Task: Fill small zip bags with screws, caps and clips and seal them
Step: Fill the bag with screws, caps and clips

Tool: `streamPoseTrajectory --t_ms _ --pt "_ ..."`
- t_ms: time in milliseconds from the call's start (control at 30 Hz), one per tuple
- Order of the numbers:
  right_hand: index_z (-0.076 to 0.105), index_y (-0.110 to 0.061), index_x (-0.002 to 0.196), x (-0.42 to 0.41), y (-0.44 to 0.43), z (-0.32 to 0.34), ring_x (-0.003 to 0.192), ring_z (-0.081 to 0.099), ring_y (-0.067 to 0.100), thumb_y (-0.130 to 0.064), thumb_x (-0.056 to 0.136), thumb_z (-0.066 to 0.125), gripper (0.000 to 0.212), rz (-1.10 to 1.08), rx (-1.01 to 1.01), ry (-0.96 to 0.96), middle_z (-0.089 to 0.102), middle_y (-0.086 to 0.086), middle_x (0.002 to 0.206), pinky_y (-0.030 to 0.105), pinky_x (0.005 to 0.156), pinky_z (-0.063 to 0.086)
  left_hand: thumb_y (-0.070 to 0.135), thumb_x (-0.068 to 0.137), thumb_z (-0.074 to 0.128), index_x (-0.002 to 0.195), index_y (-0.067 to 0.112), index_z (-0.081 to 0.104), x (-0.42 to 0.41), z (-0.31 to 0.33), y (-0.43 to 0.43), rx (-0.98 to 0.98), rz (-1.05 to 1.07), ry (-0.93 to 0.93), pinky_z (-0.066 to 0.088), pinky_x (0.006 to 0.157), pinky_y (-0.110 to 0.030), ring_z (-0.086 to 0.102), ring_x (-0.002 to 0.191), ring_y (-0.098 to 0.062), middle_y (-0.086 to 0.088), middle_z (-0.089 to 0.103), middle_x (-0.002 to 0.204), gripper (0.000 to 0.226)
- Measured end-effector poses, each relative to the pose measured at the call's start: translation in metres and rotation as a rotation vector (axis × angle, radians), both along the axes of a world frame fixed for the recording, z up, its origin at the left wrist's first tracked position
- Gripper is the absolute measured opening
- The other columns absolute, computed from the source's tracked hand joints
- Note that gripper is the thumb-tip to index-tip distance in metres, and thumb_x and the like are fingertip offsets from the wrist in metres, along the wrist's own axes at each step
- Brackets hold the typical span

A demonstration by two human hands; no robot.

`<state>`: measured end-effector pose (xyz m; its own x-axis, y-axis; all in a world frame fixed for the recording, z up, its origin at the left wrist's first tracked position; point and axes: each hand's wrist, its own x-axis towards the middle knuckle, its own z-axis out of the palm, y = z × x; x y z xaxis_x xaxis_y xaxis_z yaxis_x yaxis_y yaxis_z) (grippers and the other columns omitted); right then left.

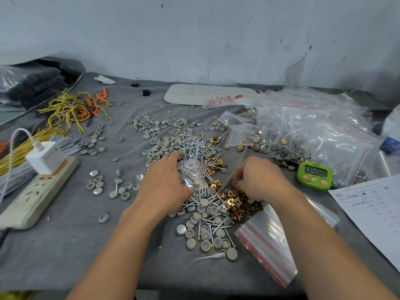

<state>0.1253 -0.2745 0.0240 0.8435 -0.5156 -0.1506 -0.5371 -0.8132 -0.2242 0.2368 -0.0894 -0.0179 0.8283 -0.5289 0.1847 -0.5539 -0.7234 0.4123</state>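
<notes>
Empty zip bags [266, 241] lie nearest on the surface. My right hand [257, 178] closes a narrow grip on the clips [233, 204]; lift only the count needed. My left hand [164, 182] pinches the part-filled bag [192, 176]; hold its mouth open. The screws [194, 144] lie beyond.

Caps [202, 207]: grey.
Clips [234, 203]: copper-gold.
Screws [195, 144]: silver.
Timer [314, 175]: green, pink buttons.
Zip bags [267, 243]: clear, red stripe.
Table [65, 245]: grey cloth.

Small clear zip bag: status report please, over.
Left hand holds small clear zip bag, silver screws inside. Right hand curled over copper-coloured metal clips, grip hidden. Nothing blocking.
</notes>
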Motion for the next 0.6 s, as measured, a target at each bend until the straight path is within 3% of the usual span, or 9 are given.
streamPoseTrajectory --t_ms 67,133,267,367,500,600 --pt "0.069 -0.031 0.081 -0.001 -0.003 -0.001 0.079 0.067 0.015 -0.017 0.094 0.07 0.019 -0.023 0.15 -0.196 0.07 -0.007 0.085 0.025 0.066 0.052 0.056 0.075 0.081 0.154 0.033 0.026 0.001 0.0 0.0 0.0 -0.003 -0.007 0.044 0.104 -0.04 0.05 0.128 -0.02 0.006 0.05 0.144 0.099" --pt "0.068 -0.031 0.076 -0.002 -0.003 -0.002 0.073 0.067 0.011 -0.015 0.091 0.074 0.023 -0.025 0.262 -0.391 0.07 -0.009 0.079 0.017 0.055 0.044 0.059 0.074 0.081 0.153 0.033 0.028 0.0 0.0 -0.001 0.0 -0.009 -0.004 0.046 0.104 -0.041 0.051 0.127 -0.021 0.006 0.051 0.142 0.099" --pt "0.075 -0.031 0.07 0.002 0.013 -0.001 0.063 0.069 0.001 -0.011 0.082 0.084 0.025 0.026 0.394 -0.551 0.074 -0.013 0.069 0.013 0.056 0.05 0.055 0.073 0.083 0.153 0.036 0.028 -0.002 0.002 0.0 -0.017 -0.016 0.02 0.048 0.103 -0.041 0.051 0.125 -0.019 0.009 0.051 0.139 0.099" --pt "0.08 -0.028 0.071 0.009 0.024 -0.002 0.062 0.071 0.002 -0.008 0.078 0.086 0.022 0.039 0.433 -0.604 0.074 -0.015 0.067 0.018 0.062 0.059 0.048 0.07 0.085 0.153 0.039 0.031 -0.004 0.006 0.001 -0.082 -0.022 0.057 0.047 0.102 -0.038 0.051 0.125 -0.015 0.013 0.051 0.137 0.099" --pt "0.078 -0.028 0.071 0.013 0.032 -0.007 0.059 0.069 0.0 -0.003 0.077 0.083 0.026 0.081 0.437 -0.665 0.073 -0.016 0.064 0.011 0.055 0.051 0.04 0.069 0.087 0.15 0.042 0.034 -0.006 0.011 0.001 -0.149 -0.051 0.13 0.045 0.096 -0.032 0.052 0.117 -0.009 0.015 0.052 0.131 0.097" --pt "0.078 -0.026 0.073 0.014 0.034 -0.007 0.062 0.071 0.003 -0.004 0.077 0.084 0.023 0.092 0.44 -0.675 0.074 -0.013 0.066 0.019 0.061 0.058 0.042 0.067 0.087 0.147 0.047 0.036 -0.008 0.015 0.003 -0.191 -0.086 0.194 0.04 0.087 -0.026 0.051 0.105 -0.005 0.02 0.049 0.119 0.095"
